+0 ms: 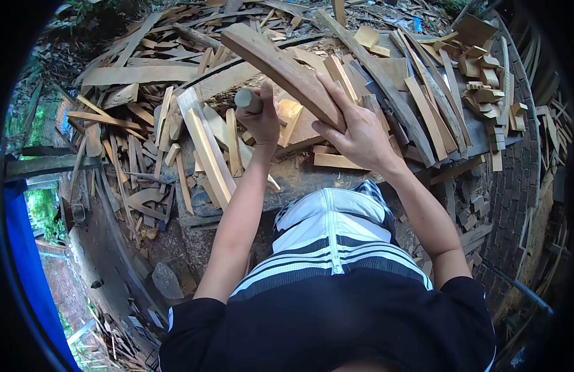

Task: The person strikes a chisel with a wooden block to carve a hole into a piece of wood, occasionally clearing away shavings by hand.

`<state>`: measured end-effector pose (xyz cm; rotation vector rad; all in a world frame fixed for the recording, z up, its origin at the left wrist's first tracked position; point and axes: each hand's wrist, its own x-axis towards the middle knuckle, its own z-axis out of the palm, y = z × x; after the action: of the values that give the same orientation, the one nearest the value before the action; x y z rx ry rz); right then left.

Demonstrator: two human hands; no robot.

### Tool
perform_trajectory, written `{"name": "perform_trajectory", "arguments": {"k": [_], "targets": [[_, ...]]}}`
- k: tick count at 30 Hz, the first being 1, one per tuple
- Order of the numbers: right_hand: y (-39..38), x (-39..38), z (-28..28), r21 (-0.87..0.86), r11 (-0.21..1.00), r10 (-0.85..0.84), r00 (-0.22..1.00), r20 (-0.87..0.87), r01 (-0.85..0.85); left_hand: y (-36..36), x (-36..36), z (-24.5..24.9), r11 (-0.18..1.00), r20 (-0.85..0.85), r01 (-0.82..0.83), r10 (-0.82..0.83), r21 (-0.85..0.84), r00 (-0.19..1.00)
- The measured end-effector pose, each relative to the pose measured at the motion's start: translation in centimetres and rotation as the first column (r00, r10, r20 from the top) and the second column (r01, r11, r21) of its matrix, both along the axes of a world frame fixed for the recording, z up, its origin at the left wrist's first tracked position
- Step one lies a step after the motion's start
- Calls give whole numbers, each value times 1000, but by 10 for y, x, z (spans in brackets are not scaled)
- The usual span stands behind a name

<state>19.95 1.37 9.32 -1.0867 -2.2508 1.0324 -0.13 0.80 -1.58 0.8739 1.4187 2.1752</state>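
Note:
My left hand is wrapped round a thick round handle, whose pale greenish end faces up toward me. Whatever lies at its other end is hidden behind the fist. In my right hand is the near end of a thick, slightly curved wooden board, with the thumb on one side and fingers on the other. The board is raised and slants away to the upper left, past my left hand. Below the two hands a yellowish wood block lies on the work surface.
Offcuts and scraps heap up at the left and far side. Long pale strips lean near my left forearm. At the right are long slats and stacked curved wood pieces. A brick-patterned surface runs beyond them.

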Motion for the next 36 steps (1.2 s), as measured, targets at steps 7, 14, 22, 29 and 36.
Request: {"name": "perform_trajectory", "arguments": {"k": [7,14,22,29,36], "targets": [[0,-1,-4,26,1000,9,1000,23,-10,-3,-10,16,990,122,130,-136,56,983],[5,-7,4,34,999,33,999,29,-34,0,-5,24,993,107,111,-113,28,988],[15,-15,13,47,999,23,1000,-13,-23,1,-4,29,996,183,85,-87,18,979],[21,-21,19,44,998,51,998,-37,-49,-1,-10,21,996,211,86,-92,37,973],[23,-31,32,-50,992,113,990,-89,-118,3,-9,4,995,80,63,-57,-75,995]]}}
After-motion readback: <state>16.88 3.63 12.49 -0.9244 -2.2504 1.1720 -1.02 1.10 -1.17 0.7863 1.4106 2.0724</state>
